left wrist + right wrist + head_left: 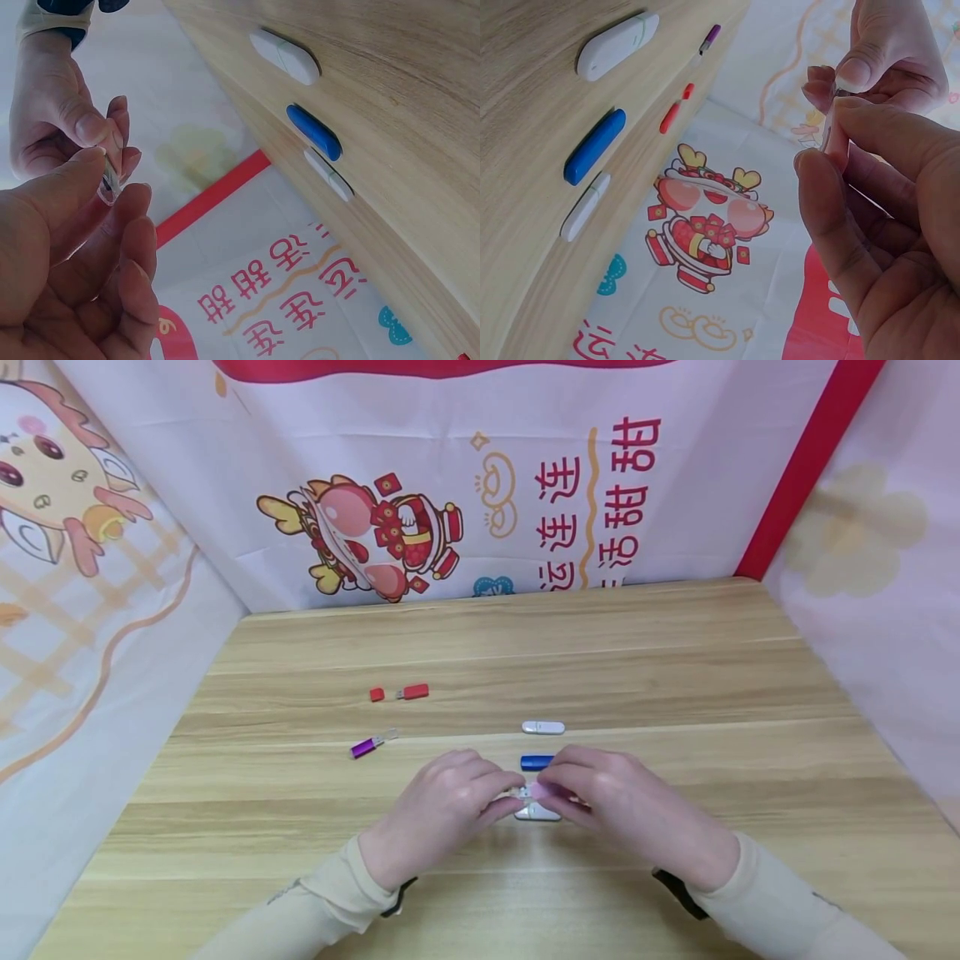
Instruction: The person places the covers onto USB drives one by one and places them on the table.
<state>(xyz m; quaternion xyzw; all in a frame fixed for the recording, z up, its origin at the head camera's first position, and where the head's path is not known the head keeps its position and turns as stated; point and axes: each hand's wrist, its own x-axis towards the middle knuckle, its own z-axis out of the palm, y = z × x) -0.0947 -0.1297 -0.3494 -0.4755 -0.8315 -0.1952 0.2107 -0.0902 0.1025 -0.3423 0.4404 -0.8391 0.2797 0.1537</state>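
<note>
A pink USB stick [114,146] is held up between both hands above the table. My left hand [453,797] pinches its clear cap [109,190] between thumb and forefinger at the connector end. From the other side, the thumb and forefinger of my right hand [626,793] grip the pink body, which the right wrist view shows partly covered by the fingertips. Just below the hands in the head view lies a white USB stick [537,812]. A blue USB stick [535,763] sits a little farther back, its right end hidden by the right hand.
Beyond the blue stick lies another white USB stick [543,727]. To the left are a purple USB stick [363,748] with a clear cap and a red USB stick [416,692] with its red cap [377,694] apart. A printed cloth [697,468] hangs along the table's back edge.
</note>
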